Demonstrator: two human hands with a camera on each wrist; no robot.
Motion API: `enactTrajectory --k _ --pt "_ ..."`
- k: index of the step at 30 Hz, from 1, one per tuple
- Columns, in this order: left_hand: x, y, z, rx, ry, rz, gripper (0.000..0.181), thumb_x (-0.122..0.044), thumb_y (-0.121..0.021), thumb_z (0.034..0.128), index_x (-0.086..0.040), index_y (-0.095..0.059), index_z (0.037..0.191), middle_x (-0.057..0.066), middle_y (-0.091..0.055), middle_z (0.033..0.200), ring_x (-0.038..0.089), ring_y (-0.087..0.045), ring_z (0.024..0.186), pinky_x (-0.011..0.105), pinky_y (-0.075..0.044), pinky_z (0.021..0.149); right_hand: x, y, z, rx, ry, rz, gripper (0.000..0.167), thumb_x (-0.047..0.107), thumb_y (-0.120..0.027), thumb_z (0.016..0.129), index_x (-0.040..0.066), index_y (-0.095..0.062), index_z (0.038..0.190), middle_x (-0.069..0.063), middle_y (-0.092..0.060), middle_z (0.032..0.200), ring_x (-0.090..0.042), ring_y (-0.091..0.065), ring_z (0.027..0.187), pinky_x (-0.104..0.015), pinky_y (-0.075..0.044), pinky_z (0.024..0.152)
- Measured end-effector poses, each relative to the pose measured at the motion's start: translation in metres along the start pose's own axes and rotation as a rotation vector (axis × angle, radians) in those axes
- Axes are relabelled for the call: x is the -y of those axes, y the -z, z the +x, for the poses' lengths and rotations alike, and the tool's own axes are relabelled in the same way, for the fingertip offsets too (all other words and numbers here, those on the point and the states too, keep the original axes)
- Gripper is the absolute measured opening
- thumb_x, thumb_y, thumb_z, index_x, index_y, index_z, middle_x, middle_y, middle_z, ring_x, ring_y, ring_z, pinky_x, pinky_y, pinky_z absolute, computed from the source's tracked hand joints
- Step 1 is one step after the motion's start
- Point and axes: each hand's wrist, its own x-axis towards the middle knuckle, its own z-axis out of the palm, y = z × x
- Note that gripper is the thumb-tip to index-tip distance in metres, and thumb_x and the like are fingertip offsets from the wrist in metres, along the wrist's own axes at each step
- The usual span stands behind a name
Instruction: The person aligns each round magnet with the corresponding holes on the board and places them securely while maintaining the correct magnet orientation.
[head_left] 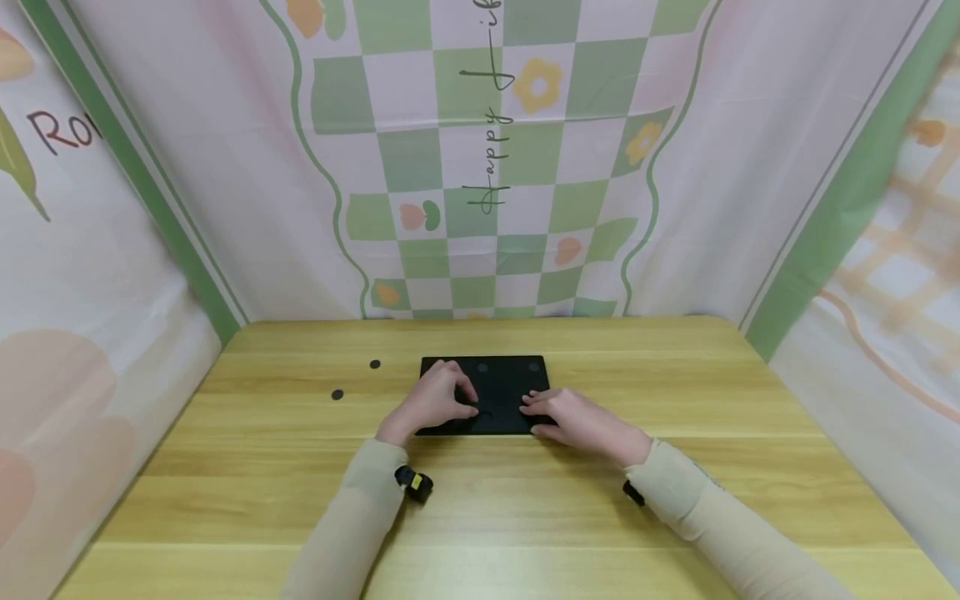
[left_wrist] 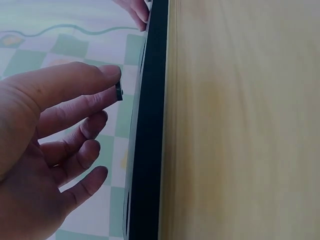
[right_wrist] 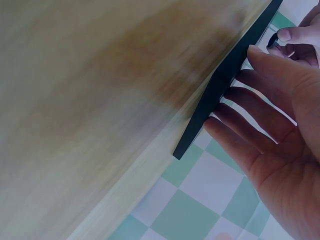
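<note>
A flat black rectangular board (head_left: 504, 387) lies on the wooden table in the head view. My left hand (head_left: 437, 400) is over its left half, pinching a small black disc (left_wrist: 119, 91) between thumb and forefinger. The disc is held on edge, a little above the board, in the left wrist view; the other fingers are loosely bent. At the board's right end, my right hand (head_left: 573, 418) touches the surface with fairly straight fingertips. Two dark round spots, a left one (head_left: 482, 367) and a right one (head_left: 533, 367), show along the board's far side.
Two more small dark discs, a farther one (head_left: 375, 364) and a nearer one (head_left: 337, 395), lie on the wooden table (head_left: 495, 517) left of the board. Printed curtains (head_left: 465, 167) hang behind the table and at both sides.
</note>
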Motion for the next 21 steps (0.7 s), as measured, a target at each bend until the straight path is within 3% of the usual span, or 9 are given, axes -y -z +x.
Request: enactTrajectory --k 21 --pt "-0.0087 -0.0084 0.0076 0.058 0.012 0.034 0.007 -0.029 -0.079 0.0764 -0.026 -0.074 0.078 -0.007 -0.057 0.095 0.014 -0.048 0.094 0.031 -0.046 0.084 0.0 -0.0013 0.0003 0.006 -0.003 -0.011 0.033 0.014 -0.067 0.088 0.001 -0.066 0.119 -0.017 -0.063 0.123 -0.03 -0.058 0.118 -0.043 -0.05 0.094"
